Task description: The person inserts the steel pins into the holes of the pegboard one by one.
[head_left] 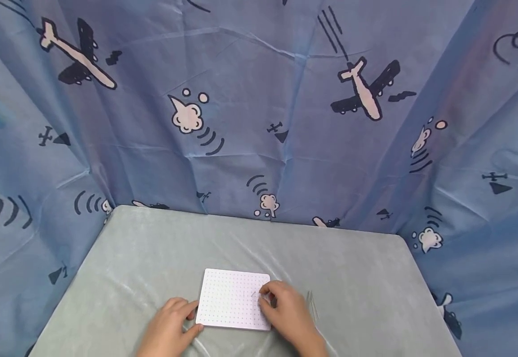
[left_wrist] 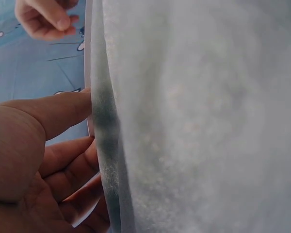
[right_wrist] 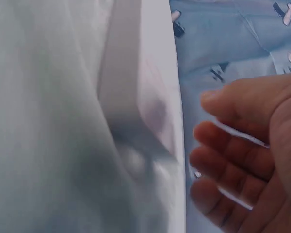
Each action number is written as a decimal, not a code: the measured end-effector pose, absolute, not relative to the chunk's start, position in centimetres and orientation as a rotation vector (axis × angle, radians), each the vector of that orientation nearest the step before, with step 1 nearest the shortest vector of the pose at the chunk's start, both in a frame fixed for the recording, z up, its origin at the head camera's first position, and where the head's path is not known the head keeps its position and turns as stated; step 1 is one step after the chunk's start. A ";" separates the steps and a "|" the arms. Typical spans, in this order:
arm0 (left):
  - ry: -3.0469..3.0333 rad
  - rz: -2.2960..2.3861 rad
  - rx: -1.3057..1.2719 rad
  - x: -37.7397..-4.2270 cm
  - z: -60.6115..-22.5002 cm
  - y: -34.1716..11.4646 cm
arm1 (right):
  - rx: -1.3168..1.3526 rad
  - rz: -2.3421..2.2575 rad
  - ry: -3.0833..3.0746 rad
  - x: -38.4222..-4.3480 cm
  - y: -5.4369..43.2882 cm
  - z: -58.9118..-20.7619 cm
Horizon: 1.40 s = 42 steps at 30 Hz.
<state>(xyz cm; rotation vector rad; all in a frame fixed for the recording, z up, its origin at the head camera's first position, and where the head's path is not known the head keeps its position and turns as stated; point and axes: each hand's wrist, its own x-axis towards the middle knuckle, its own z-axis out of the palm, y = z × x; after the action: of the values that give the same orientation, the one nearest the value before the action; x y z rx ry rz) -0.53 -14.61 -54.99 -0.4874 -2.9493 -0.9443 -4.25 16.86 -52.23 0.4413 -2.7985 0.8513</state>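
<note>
Now the left-hand grip [head_left: 169, 325] holds the white board [head_left: 227, 300]; whether the right-hand grip [head_left: 287, 310] pinches anything, I cannot tell.

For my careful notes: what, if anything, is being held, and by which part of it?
The left hand holds the white board by its near left corner; whether the right hand holds anything cannot be told.

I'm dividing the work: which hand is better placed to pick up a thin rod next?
Probably the right hand: it's beside the thin rods, while the left hand holds the white board at its left edge.
</note>
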 end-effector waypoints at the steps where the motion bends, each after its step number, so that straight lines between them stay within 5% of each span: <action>1: -2.944 -0.941 -0.481 -0.5 -55.0 -14.6 | 0.412 0.807 -2.809 -4.1 17.4 -51.9; 13: -2.984 -0.939 -0.461 -0.5 -54.9 -14.8 | -0.249 0.559 -3.117 -2.8 25.2 -51.0; 42: -3.003 -0.911 -0.450 -0.5 -54.7 -14.5 | -0.281 0.678 -3.043 -2.5 25.2 -53.0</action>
<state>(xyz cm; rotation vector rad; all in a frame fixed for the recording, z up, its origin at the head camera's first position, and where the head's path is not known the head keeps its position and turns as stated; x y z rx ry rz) -0.46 -14.47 -54.74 -0.4501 -3.0028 -0.9107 -2.54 25.23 -53.02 -0.2813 -3.0435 0.6783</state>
